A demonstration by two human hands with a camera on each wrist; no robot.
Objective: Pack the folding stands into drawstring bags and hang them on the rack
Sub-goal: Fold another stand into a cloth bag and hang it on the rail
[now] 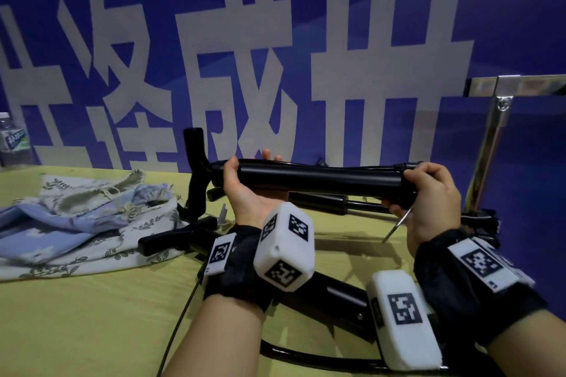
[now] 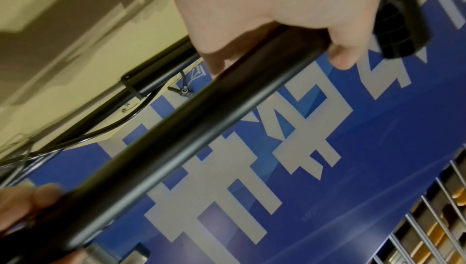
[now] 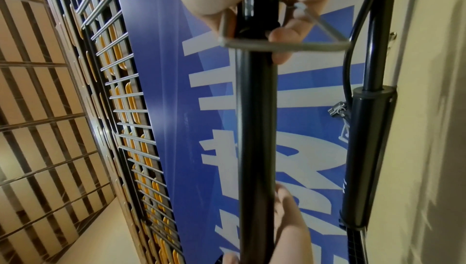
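We hold folded stand (image 1: pixel 318 180) level above table (image 1: pixel 92 315): left hand (image 1: pixel 245 190) cupped round one end, right hand (image 1: pixel 428 193) gripping other; bags (image 1: pixel 85 220) lie unfilled, more stands (image 1: pixel 321 205) unpacked, nothing hung

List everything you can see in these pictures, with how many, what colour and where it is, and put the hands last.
Held stand: one, black tube, lifted level above the table between both hands.
Other stands: black, at least two, lying on the table under and behind the held one; exact count unclear.
Drawstring bags: a heap, pale blue and leaf-printed cream, on the table at the left; count unclear.
Table: one, yellow-green cover.
Water bottle: one, clear with a label, far left edge.
Banner: one, blue with large white characters, behind the table.
Metal frame: one, shiny, at the right.
Left hand: grips the held stand's left part.
Right hand: grips its right end.
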